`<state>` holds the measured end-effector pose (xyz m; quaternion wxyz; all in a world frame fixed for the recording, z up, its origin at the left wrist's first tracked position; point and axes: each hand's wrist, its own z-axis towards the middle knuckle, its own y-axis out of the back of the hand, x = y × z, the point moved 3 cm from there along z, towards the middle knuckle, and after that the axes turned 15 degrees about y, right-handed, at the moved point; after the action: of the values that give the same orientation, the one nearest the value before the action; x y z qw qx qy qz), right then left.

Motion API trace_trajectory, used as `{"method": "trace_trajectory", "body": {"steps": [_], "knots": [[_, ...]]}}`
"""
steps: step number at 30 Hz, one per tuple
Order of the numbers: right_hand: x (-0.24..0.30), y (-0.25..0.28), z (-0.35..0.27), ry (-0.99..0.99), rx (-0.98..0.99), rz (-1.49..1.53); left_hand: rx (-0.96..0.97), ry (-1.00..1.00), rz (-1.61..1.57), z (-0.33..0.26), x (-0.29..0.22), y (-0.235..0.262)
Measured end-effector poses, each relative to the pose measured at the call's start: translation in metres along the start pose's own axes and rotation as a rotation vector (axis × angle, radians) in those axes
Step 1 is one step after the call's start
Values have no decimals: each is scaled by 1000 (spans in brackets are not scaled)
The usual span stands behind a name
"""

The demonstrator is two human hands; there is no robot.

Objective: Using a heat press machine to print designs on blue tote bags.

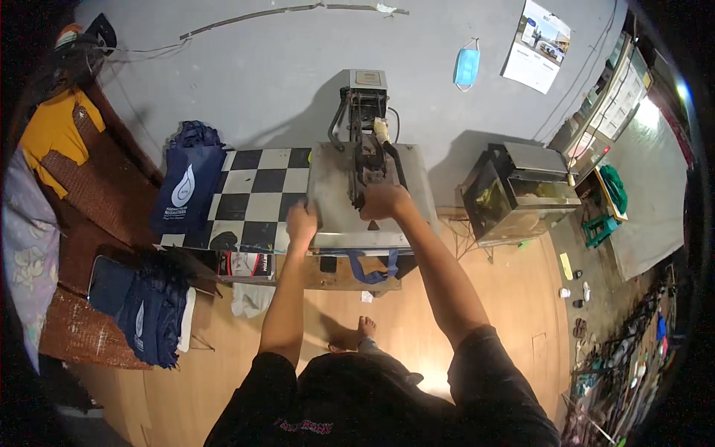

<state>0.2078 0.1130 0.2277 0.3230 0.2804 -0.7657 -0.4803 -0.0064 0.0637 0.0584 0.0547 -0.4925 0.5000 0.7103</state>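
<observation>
A heat press [328, 171] with a wide metal top plate stands against the wall, its control box [369, 77] at the back. My right hand [386, 203] is closed around the press's lever handle, above the middle of the plate. At the plate's left edge, my left hand [302, 223] has its fingers curled against the side; their tips are partly hidden. A dark blue bag strap [372, 270] hangs in a loop from under the front of the press. Whatever lies between the plates is hidden.
Left of the press is a checkered tabletop [257, 181] with a stack of dark blue tote bags [190, 186]. More dark bags [153, 313] lie on a brown woven seat [67, 320]. A glass tank [521, 194] stands to the right. Below sits a wooden shelf [342, 279].
</observation>
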Motion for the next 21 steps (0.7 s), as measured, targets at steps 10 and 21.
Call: {"method": "trace_trajectory", "body": {"steps": [10, 21], "knots": [[-10, -7, 13, 29, 115, 52, 360, 120, -204, 4, -166, -27], [-10, -18, 9, -58, -208, -50, 190, 27, -122, 1, -162, -31]]}}
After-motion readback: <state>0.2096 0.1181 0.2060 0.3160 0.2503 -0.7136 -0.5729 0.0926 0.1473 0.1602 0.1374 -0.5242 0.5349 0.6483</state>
